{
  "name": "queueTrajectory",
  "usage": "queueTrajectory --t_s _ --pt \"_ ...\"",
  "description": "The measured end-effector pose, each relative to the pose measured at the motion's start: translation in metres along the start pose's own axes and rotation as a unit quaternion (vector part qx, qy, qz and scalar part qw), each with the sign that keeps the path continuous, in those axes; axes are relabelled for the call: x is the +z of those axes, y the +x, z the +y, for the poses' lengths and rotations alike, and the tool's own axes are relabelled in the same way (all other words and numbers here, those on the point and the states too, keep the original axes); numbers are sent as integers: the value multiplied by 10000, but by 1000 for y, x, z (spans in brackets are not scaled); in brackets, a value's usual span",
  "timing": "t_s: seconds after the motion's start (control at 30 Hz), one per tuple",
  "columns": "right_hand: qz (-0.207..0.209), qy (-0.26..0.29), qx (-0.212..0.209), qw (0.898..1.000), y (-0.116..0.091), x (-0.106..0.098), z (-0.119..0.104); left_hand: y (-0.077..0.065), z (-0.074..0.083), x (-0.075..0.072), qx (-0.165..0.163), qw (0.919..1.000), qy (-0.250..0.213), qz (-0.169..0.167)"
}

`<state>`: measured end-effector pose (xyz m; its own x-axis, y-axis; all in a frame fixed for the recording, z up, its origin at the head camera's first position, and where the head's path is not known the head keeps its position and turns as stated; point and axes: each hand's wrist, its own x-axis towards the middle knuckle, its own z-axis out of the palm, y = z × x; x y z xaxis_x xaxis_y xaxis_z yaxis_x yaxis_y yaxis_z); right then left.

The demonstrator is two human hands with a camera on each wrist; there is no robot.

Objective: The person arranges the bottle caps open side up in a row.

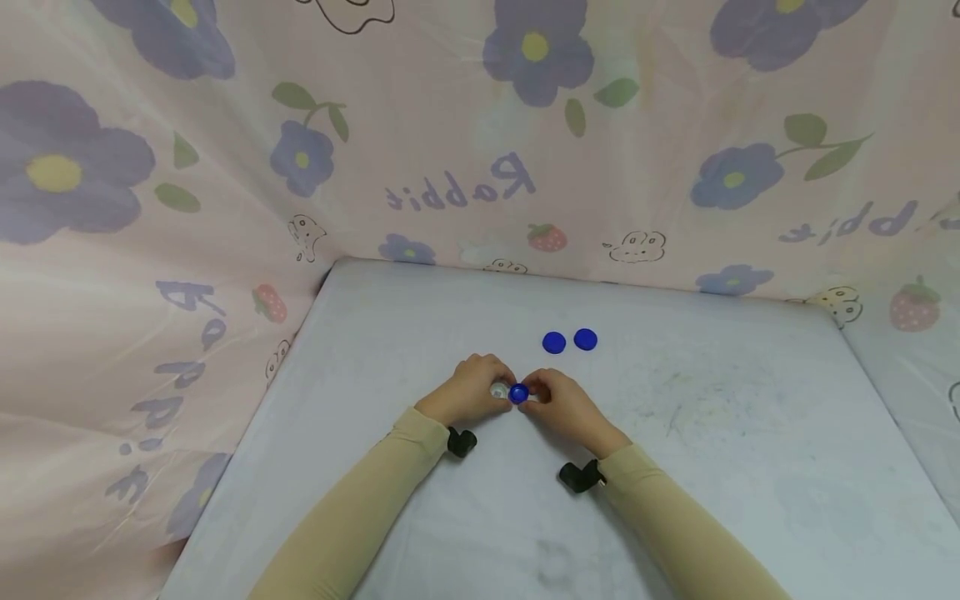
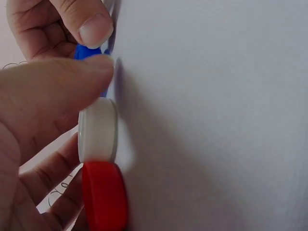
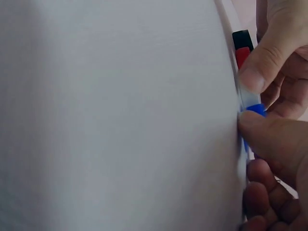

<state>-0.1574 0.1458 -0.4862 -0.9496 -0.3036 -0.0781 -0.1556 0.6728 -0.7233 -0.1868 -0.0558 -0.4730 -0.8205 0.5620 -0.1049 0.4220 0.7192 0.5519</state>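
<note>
Pinching the blue cap from its right side, the right hand meets the left hand above the white table in the head view. The left thumb and fingers curl round the white cap, tips at the blue cap. Farther off, one blue disc lies near a second blue disc. Left wrist view: the white cap touches the red cap; thumbs partly cover the blue cap. Right wrist view: a black cap adjoins the red cap.
</note>
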Motion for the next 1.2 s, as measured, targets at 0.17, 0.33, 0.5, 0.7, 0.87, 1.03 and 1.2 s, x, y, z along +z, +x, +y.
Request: queueTrajectory --t_s 0.17,0.33,0.5,0.7,0.87,1.03,1.2 --pt "-1 -70 -50 10000 0 1 3 -1 0 -1 -43 10000 -17 -34" --pt "-15 -32 -48 10000 0 2 6 0 -2 1 -53 10000 6 -16" --pt "3 -62 -69 10000 0 3 6 0 -3 2 -49 10000 40 6" --pt "29 -104 -162 9998 1 4 5 -1 -1 0 -33 10000 -15 37" --pt "32 -142 -147 9998 1 5 5 -1 -3 2 -67 10000 11 47" --pt "43 -185 -136 9997 0 5 4 -2 -2 2 -123 9999 42 15" --pt "7 -211 -143 9997 -2 3 3 -3 0 1 -147 9999 19 15"
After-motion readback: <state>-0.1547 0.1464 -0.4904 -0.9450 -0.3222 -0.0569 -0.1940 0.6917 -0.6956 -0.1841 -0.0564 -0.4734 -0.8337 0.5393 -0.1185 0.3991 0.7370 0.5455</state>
